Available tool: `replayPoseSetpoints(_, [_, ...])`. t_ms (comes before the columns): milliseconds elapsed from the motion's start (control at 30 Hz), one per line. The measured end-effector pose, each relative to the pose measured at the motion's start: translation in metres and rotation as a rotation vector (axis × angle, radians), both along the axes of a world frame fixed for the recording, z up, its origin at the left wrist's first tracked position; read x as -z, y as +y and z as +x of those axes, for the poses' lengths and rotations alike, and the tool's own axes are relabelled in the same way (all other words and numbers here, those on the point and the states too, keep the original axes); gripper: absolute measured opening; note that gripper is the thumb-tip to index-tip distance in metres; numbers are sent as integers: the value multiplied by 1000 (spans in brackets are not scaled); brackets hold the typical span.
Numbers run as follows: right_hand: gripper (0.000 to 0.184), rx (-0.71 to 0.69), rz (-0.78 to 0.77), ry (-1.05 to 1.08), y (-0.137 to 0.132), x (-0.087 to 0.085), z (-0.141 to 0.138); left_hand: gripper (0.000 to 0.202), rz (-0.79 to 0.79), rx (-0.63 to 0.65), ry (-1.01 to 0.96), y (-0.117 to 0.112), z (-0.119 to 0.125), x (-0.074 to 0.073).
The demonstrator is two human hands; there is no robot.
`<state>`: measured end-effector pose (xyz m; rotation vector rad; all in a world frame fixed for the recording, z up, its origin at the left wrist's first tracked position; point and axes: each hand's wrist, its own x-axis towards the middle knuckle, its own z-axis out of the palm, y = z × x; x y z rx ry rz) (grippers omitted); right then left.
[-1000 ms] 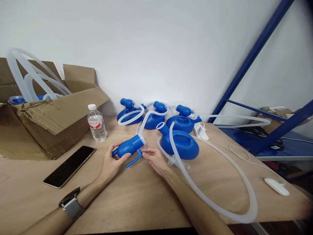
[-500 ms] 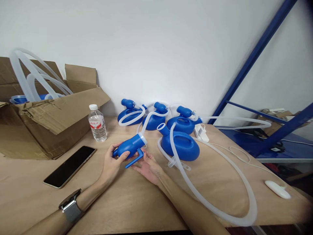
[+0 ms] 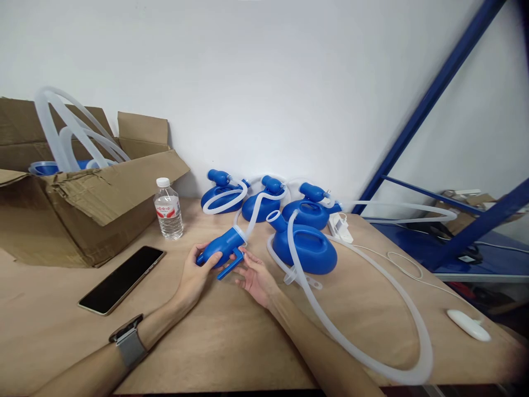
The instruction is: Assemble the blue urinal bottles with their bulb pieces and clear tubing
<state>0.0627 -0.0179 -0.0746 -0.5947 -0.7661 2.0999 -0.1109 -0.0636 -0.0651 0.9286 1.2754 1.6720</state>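
My left hand (image 3: 195,277) is closed around a blue plastic urinal cup (image 3: 225,246), thumb on top. The cup's white rim points up and away to the right. A small L-shaped blue handle (image 3: 230,266) sticks out from the cup's near side. My right hand (image 3: 257,280) pinches this handle by its bend near the rim, with thumb and index finger; its other fingers are loosely spread below. Just right of my right hand stands a blue urinal bottle (image 3: 308,251) with an open spout and a long translucent hose (image 3: 314,309) looping over the table.
Several more blue urinal bottles (image 3: 303,214) with hoses and cups stand against the wall. At left are a cardboard box (image 3: 82,220) holding hoses, a water bottle (image 3: 169,212) and a phone (image 3: 122,280). A white mouse (image 3: 468,325) lies right, near a blue metal rack (image 3: 430,105).
The view has shifted slightly, moving things at left a little rightward. Both hands keep their hold on the cup and handle. My right hand's lower fingers have shifted a little.
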Motion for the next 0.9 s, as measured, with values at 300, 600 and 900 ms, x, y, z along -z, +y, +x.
replayPoseSetpoints(300, [32,126,154,-27,-3,-11,1,64,30,106,299,9,-12,1])
replayPoseSetpoints(600, [25,177,571,-218,-15,-1,-14,73,132,262,221,2,-4,8])
replayPoseSetpoints(900, [22,158,600,-230,-13,3,-14,74,129,289,216,10,-10,11])
